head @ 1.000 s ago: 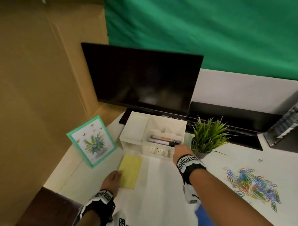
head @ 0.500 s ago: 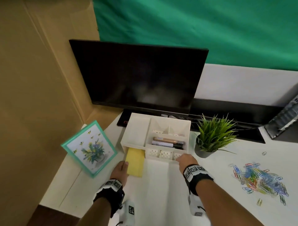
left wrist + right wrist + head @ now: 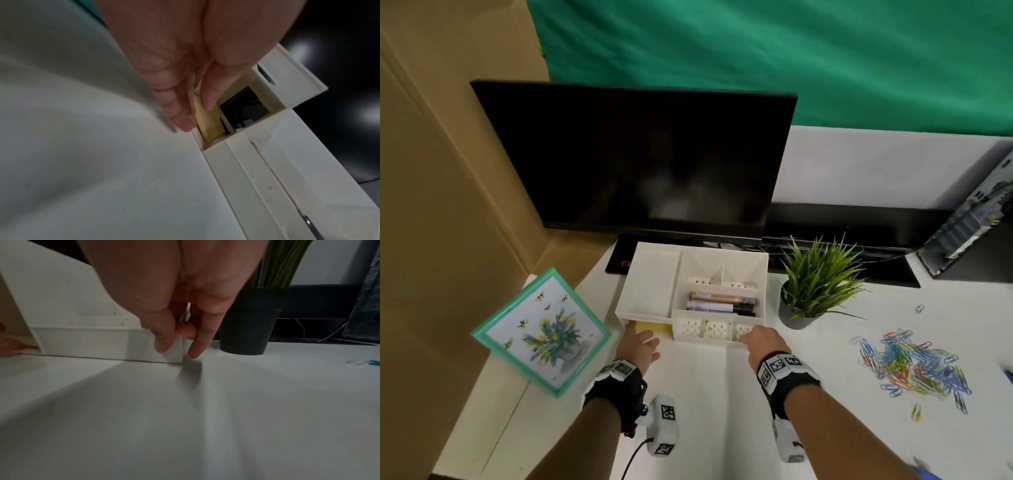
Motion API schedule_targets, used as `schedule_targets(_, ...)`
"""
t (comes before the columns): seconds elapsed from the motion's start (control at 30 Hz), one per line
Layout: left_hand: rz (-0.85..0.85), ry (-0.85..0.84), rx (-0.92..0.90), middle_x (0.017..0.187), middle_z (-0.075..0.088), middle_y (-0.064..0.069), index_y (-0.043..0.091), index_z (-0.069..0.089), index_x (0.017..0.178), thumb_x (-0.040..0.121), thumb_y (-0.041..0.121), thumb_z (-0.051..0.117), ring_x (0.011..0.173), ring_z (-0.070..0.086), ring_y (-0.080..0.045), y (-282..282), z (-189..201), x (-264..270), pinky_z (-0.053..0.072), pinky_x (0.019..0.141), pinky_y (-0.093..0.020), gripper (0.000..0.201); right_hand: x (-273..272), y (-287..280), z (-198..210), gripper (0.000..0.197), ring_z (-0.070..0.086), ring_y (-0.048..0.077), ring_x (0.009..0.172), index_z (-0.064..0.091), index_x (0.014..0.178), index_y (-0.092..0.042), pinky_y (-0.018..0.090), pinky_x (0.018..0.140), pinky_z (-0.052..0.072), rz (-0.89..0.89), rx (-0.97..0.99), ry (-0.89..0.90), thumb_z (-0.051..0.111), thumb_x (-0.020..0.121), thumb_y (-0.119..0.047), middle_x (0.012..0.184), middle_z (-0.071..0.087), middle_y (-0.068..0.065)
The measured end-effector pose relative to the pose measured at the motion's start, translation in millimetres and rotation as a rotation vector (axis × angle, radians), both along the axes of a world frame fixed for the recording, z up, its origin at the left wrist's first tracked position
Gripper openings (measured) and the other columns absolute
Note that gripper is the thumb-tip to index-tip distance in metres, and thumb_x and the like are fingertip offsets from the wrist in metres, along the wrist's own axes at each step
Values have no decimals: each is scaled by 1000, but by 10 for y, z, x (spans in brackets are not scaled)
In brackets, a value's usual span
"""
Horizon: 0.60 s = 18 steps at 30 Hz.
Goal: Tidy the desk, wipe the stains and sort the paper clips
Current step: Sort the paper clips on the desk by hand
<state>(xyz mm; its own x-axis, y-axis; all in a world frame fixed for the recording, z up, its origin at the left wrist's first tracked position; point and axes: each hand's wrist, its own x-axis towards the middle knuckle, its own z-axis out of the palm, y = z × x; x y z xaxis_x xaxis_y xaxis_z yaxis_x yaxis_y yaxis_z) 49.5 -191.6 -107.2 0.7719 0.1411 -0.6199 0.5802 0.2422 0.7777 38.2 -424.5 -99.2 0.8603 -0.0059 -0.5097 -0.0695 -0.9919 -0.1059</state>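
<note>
Fingers (image 3: 645, 337) of the left hand (image 3: 637, 346) are lying nearly straight in the head view, pressing on the near end of the yellow notepad (image 3: 654, 327), which is sitting mostly inside the slot under the left part of the white organizer (image 3: 650, 284), its long axis running from the person toward the monitor (image 3: 640, 161) behind the organizer. At the organizer's front right corner the right hand (image 3: 762, 342) is gripping the wall. Pens (image 3: 722, 303) are lying crosswise in the organizer's middle tray. Left of the organizer a framed flower picture (image 3: 541, 330) is leaning; right of it a potted plant (image 3: 815, 284) is standing, and farther right a heap of paper clips (image 3: 914, 366) is lying on the desk (image 3: 722, 411). From the left wrist, the thumb and fingers (image 3: 180, 116) are touching the yellow notepad (image 3: 207, 125) at the slot mouth of the organizer (image 3: 246, 162); whether they are pinching it I cannot tell. From the right wrist, the right hand (image 3: 176, 331) is holding the organizer's (image 3: 82, 340) corner between thumb and forefinger, with the plant's dark pot (image 3: 251, 321) standing just beside that corner.
</note>
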Motion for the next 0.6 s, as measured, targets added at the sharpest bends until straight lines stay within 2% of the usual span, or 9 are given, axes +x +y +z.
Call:
schedule_targets(0.07, -21, -10, 36, 148, 33, -22, 20, 14, 150, 96, -12, 25, 131, 39, -39, -7, -35, -28, 33, 104, -52, 63, 5, 0, -10, 47, 47, 26, 123, 59, 126, -21, 34, 99, 46, -12, 10, -3, 39, 90, 0, 128, 50, 8)
schedule_targets(0.17, -111, 0, 141, 139, 44, -19, 19, 16, 149, 93, -14, 38, 118, 50, -35, 17, -74, -62, 43, 91, -45, 69, 9, -1, -26, 47, 47, 25, 123, 59, 126, -23, 35, 97, 47, -15, -12, 1, 41, 89, 0, 127, 51, 7)
schedule_targets(0.2, -145, 13, 180, 130, 50, -18, 18, 21, 147, 92, -12, 41, 111, 54, -34, 20, -86, -68, 45, 83, -41, 66, 10, -1, -32, 46, 47, 25, 122, 58, 127, -23, 35, 96, 47, -9, -29, -5, 43, 89, -1, 127, 51, 7)
schedule_targets(0.27, -238, 41, 311, 105, 59, -12, 15, 39, 137, 92, -4, 46, 85, 59, -28, 19, -55, -113, 44, 65, -31, 49, -2, 6, -44, 46, 46, 25, 122, 57, 128, -25, 35, 95, 46, 22, -58, -19, 46, 89, -3, 127, 51, 7)
schedule_targets(0.33, -385, 78, 402, 86, 61, -7, 11, 52, 121, 92, 2, 44, 66, 55, -20, -2, -44, -134, 39, 56, -24, 32, 5, 15, -62, 45, 46, 25, 121, 56, 129, -24, 36, 94, 46, 40, -76, -19, 46, 89, -5, 127, 51, 6)
schedule_targets(0.47, -749, 158, 542, 78, 62, 1, 19, 59, 94, 93, 19, 46, 63, 58, -13, -88, 31, -230, 44, 56, -22, 13, -36, 9, -6, 47, 44, 28, 121, 49, 134, -21, 40, 92, 46, 109, -77, -14, 48, 89, -5, 130, 46, 9)
schedule_targets(0.6, -929, 235, 596, 70, 62, 2, 20, 58, 82, 88, 28, 52, 56, 56, -13, -331, 69, -226, 42, 56, -22, 11, -220, -80, 1, 74, 37, 32, 122, 28, 142, -23, 43, 94, 45, 144, 38, -116, 56, 78, 1, 138, 29, 10)
